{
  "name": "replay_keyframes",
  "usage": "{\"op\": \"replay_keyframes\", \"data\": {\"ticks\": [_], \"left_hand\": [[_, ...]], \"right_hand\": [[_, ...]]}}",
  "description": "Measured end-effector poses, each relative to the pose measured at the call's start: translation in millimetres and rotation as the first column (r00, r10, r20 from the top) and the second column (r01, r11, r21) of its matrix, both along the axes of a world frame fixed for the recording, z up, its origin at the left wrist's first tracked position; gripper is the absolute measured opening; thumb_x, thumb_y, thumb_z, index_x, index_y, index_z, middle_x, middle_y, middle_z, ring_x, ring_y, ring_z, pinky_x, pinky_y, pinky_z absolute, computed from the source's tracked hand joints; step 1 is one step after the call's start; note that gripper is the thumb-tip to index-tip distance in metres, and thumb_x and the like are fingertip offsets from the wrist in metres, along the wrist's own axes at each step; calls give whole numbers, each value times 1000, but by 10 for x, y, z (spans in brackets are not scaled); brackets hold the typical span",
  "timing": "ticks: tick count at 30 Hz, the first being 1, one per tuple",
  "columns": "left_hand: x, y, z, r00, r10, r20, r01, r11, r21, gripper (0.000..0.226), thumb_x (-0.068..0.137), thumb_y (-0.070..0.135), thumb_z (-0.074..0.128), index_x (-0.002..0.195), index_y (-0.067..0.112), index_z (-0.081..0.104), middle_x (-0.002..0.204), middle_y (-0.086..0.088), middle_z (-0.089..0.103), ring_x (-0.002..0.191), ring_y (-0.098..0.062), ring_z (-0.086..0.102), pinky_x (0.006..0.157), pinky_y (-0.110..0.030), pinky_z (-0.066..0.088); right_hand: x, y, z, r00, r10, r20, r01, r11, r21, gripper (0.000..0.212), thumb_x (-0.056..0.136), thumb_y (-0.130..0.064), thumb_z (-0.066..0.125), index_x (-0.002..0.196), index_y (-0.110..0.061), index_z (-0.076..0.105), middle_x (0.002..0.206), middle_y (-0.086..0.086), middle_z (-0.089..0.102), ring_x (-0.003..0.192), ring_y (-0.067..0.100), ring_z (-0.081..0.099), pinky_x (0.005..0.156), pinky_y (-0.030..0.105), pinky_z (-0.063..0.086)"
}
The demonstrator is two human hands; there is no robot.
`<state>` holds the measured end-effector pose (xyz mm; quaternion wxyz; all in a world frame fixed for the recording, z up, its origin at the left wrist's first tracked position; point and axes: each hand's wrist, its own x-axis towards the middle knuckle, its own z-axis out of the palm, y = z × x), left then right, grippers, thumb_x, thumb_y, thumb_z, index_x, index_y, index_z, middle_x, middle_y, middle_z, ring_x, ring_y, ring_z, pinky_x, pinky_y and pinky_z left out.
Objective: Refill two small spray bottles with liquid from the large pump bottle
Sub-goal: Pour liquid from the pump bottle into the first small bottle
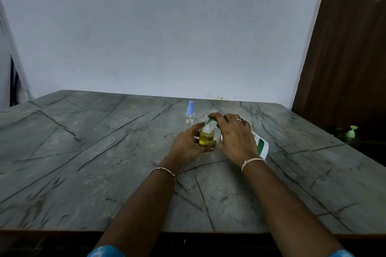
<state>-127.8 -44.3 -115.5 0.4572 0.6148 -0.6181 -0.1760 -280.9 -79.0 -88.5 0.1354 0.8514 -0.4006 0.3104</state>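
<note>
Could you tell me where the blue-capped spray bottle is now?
In the head view, the blue-capped spray bottle stands upright on the table, just beyond and slightly left of the yellow-filled bottle the left hand holds.

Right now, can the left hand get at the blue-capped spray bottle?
Probably yes, once freed. The left hand grips the yellow-filled bottle beside the pump bottle; the blue-capped spray bottle stands just beyond it, with only bare table between.
</note>
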Motion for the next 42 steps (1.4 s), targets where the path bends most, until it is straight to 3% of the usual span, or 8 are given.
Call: {"op": "replay_keyframes", "data": {"ticks": [6,30,38,42], "left_hand": [[17,-32,-48,999,-13,-53,13,1000,-15,85,60,32,88,134,27,47,112,0,68,96,-13,67,94,-38,52],[-1,-5,-16,999,-9,-47,10,1000,8,85,61,31,86,135,26,46,114,0,68,100,-15,66,96,-39,51],[-7,14,-10,998,-12,-65,12,1000,2,86,60,28,88,135,25,46,111,0,68,96,-13,67,94,-35,52],[-15,34,-3,997,-22,-74,22,1000,-7,86,62,24,87,136,24,45,112,0,67,94,-10,66,91,-24,51]], "right_hand": [[-57,-30,-33,999,-15,-45,12,999,-50,83,76,-10,67,143,-37,25,115,6,57,112,27,50,96,45,40],[-19,-1,2,999,-24,-36,23,999,-45,72,78,-14,64,139,-33,30,121,7,54,115,27,47,97,44,38],[-86,-65,-66,998,-17,-64,11,996,-85,87,75,-13,68,146,-37,22,117,7,56,112,27,50,94,46,41],[-99,-95,-81,998,18,-54,-24,994,-108,95,71,-13,71,147,-37,20,112,8,60,108,29,54,90,46,46]]}}
